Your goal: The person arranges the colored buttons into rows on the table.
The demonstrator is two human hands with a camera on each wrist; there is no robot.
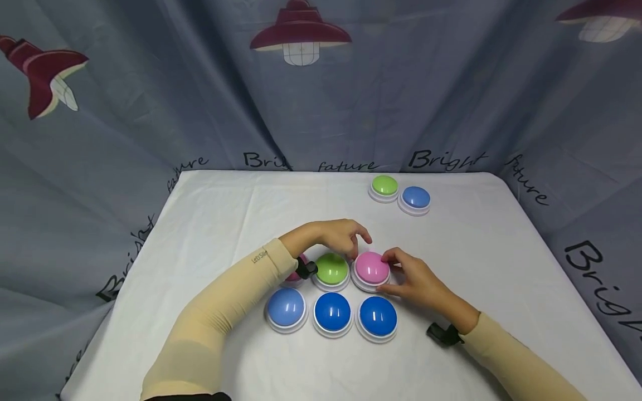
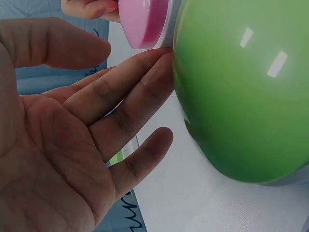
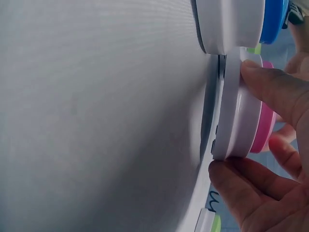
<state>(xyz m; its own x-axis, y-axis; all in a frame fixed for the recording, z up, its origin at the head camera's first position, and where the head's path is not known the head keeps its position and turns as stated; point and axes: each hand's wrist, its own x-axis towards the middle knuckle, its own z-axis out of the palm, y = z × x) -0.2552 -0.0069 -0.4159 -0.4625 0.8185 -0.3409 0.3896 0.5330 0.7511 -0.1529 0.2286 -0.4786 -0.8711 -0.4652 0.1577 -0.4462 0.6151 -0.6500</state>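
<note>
A pink dome push button (image 1: pixel 371 268) with a white round base ends the back row on the right. Thumb and fingers of my right hand (image 1: pixel 415 278) grip its base from the side; in the right wrist view the white base (image 3: pixel 239 106) sits between them. My left hand (image 1: pixel 342 235) hovers behind the green push button (image 1: pixel 331 268), fingers loosely bent and holding nothing. In the left wrist view its fingertips (image 2: pixel 159 65) reach the green dome's edge; whether they touch it, I cannot tell. Another pink button (image 1: pixel 292 277) is partly hidden by the left wrist.
In front stand a light blue button (image 1: pixel 286 307) and two darker blue buttons, the middle one (image 1: pixel 332 311) and the right one (image 1: pixel 378 316). Farther back are a green button (image 1: pixel 384 185) and a blue button (image 1: pixel 416 197). A white cloth covers the table (image 1: pixel 215 211); grey-blue curtains (image 1: pixel 150 100) surround it.
</note>
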